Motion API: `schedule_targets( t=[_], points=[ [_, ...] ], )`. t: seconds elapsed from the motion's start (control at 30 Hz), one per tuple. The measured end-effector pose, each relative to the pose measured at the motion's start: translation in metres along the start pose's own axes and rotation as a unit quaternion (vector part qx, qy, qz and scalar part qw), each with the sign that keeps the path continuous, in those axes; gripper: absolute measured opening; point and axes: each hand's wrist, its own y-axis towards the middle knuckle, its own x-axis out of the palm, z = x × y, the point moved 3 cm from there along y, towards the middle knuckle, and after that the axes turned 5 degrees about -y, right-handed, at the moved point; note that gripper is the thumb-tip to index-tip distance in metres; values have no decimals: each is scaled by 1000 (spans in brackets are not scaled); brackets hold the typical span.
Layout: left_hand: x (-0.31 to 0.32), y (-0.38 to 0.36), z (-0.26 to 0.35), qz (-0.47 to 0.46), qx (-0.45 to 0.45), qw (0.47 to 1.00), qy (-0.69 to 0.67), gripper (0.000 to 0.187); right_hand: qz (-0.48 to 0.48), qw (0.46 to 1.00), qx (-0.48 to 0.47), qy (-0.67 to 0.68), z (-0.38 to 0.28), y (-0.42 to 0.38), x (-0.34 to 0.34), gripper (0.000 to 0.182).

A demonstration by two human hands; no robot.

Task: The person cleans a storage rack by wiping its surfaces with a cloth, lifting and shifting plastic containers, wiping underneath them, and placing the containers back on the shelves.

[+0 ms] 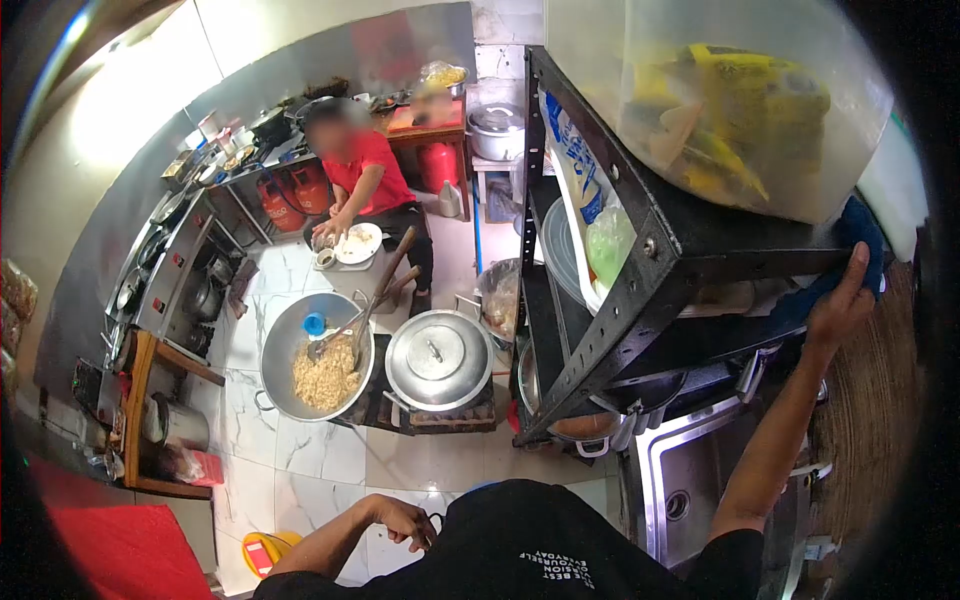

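My right hand [838, 303] is raised to the right side of a black metal shelf rack [640, 300] and grips a blue cloth [850, 240] lying at the shelf's edge. My left hand [403, 520] hangs low by my waist, fingers curled, holding nothing that I can see. On top of the rack stands a clear plastic tub [720, 100] with yellow packets inside. White bags and a green item [600, 240] fill the shelf below.
A big wok with noodles and ladles [318, 360] and a lidded pot [438, 360] sit on floor burners. A person in a red shirt [365, 175] crouches by a plate. Red gas cylinders [295, 195], a stove counter [170, 280] at left, a steel sink [690, 490] below the rack.
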Motion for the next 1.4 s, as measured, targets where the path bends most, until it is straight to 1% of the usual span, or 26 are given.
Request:
schedule_targets(
  t=[0.03,0.13,0.2,0.23,0.3,0.4,0.43,0.5,0.53,0.63,0.67,0.7,0.73,0.77,0.8,0.83,0.87,0.93,1.03,1.1,1.23,1.27,1.3,1.33,1.37,1.4],
  points=[
    [-1,-4,0,5,-14,1000,-8,32,11,1000,-11,-2,1,0,1,50],
    [-5,-15,-3,-3,38,998,-56,39,23,999,-38,5,-8,2,-1,50],
    [-11,-36,9,21,84,995,-47,42,-2,998,63,21,-20,3,-6,51],
    [-17,-48,19,32,107,993,-42,43,-26,984,171,32,-40,5,-10,51],
    [-29,-64,39,50,160,986,-16,44,-64,955,289,-1,-62,6,-16,54],
    [-32,-91,92,125,268,954,53,39,-65,959,270,-52,-66,9,-19,61],
    [-31,-100,112,154,305,937,76,37,-40,973,227,-18,-57,6,-14,65],
    [-14,-132,172,223,356,896,141,31,-36,977,210,-22,-53,6,-13,71],
    [-5,-142,198,256,379,872,173,29,-58,968,237,-62,-53,6,-15,75],
    [9,-156,249,425,592,666,159,27,-98,962,238,-96,-58,10,-21,82],
    [12,-159,263,483,629,581,183,31,-107,964,225,-94,-59,11,-22,83],
    [17,-159,276,540,657,493,182,35,-20,981,156,-116,-59,10,-20,84],
    [14,-157,288,585,655,429,212,48,-51,977,192,-79,-67,10,-24,76],
    [12,-151,302,603,673,385,189,58,-78,970,227,-43,-82,10,-27,68],
    [10,-144,318,616,691,342,163,68,-54,987,124,85,-113,12,-26,56],
    [10,-138,333,631,688,318,166,76,-33,978,16,206,-135,11,-24,46],
    [10,-134,348,647,684,292,169,83,-35,981,5,192,-134,9,-24,42],
    [7,-122,372,644,699,277,143,91,-40,983,-10,178,-131,5,-20,34],
    [6,-116,383,656,699,250,136,86,-9,980,37,193,-105,16,-13,39],
    [5,-116,381,679,680,233,149,83,-80,989,106,68,-24,37,-10,44],
    [12,-117,377,721,632,220,183,69,-138,976,165,20,17,86,-24,57],
    [13,-115,379,721,631,216,189,62,-299,928,212,62,62,100,-18,60],
    [14,-114,379,727,620,220,197,59,-217,972,46,73,88,107,-10,60],
    [14,-113,377,733,609,222,206,57,-216,971,85,58,58,108,-17,59],
    [13,-111,376,731,608,218,218,58,-303,948,99,23,75,109,-14,57],
    [12,-109,376,732,606,211,229,58,-306,950,61,5,33,103,-23,56]
  ],
)
